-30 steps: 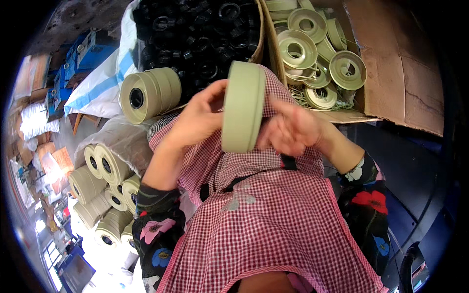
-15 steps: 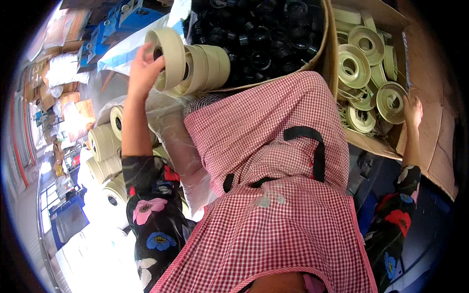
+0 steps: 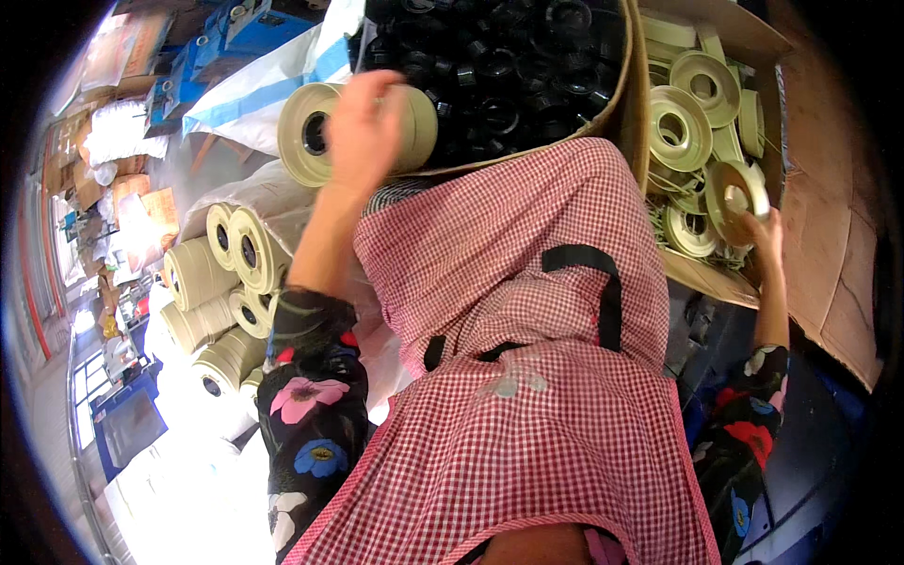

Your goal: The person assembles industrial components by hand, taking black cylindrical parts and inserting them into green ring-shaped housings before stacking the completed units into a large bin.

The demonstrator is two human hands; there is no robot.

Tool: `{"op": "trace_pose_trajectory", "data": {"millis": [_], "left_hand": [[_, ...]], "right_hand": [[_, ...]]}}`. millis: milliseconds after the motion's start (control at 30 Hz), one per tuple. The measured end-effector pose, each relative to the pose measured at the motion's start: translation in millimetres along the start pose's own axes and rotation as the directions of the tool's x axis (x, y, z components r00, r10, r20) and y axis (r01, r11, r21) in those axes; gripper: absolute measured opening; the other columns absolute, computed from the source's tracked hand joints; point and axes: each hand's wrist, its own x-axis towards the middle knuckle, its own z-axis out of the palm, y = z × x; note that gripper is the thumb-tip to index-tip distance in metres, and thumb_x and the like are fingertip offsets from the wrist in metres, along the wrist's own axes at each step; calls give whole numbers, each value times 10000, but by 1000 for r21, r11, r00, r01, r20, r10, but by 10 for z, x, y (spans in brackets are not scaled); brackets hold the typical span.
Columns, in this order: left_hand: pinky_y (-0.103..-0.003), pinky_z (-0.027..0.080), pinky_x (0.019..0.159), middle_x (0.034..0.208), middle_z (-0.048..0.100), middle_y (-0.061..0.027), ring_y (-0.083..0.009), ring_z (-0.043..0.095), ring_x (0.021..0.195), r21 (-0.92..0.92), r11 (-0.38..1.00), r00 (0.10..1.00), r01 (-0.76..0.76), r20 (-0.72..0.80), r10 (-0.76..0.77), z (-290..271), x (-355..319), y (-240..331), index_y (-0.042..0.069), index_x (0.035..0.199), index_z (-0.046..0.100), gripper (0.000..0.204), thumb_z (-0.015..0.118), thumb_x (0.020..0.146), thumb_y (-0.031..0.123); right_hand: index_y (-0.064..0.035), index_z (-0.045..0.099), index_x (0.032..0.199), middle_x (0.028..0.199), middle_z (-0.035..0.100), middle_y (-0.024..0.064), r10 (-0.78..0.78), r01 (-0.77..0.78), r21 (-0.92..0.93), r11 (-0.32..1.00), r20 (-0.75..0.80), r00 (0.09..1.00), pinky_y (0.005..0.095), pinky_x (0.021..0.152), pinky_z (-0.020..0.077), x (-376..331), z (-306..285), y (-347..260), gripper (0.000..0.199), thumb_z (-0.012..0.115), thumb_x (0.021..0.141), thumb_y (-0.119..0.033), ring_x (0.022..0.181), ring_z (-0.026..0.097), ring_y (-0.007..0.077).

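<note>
My right hand (image 3: 764,229) grips a cream plastic flanged ring (image 3: 721,215) by its rim, tilted up over the right-hand cardboard box. Around it in that box lie several more loose cream rings (image 3: 680,130). My left hand (image 3: 369,122) is over a lying stack of cream rings (image 3: 299,155), near the edge of a box of black plastic rings (image 3: 499,115). Motion blurs its fingers, and whether they hold anything is hidden. The stack's front ring has a black ring in its centre.
Left of my lap, several stacks of cream rings (image 3: 200,273) with dark centres lie on their sides. A white and blue plastic sheet (image 3: 268,92) hangs beyond them. The right-hand box's cardboard flap (image 3: 829,198) spreads outward. Blue bins (image 3: 250,33) stand at the far left.
My left hand has let go of the cream ring, now at the stack's front end, and moved right toward the black rings. My right hand has tilted its cream ring up and shifted slightly left.
</note>
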Motion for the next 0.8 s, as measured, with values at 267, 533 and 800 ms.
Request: {"op": "trace_pose_trajectory", "data": {"millis": [267, 533, 800], "left_hand": [[-387, 488, 808, 1109, 481, -154, -316, 518, 1011, 385, 923, 852, -3, 484, -200, 1629, -347, -40, 50, 1042, 551, 328, 640, 736, 129], [-366, 505, 743, 1074, 546, -140, -287, 604, 843, 142, 937, 830, 319, 434, -349, 1462, -244, -15, 61, 882, 628, 199, 671, 752, 205], [-353, 406, 943, 1166, 510, -171, -285, 511, 1091, -763, 623, 952, 170, 290, 96, 539, -210, 1339, 54, 788, 608, 176, 729, 671, 107]], "right_hand": [[8, 508, 1177, 1071, 609, 100, 280, -456, 564, 688, 374, 884, 346, 804, 508, -609, 503, -862, 578, 681, 800, -393, 909, 615, 198], [-37, 501, 1220, 1080, 606, 89, 106, -202, 890, 409, 174, 979, 346, 894, 463, -1163, 329, -1758, 529, 602, 859, -410, 989, 575, 162], [30, 383, 1284, 1193, 521, 124, -349, -61, 893, 447, 236, 907, 340, 953, 404, -1664, 852, -2840, 693, 710, 723, -210, 1085, 528, 213]]}}
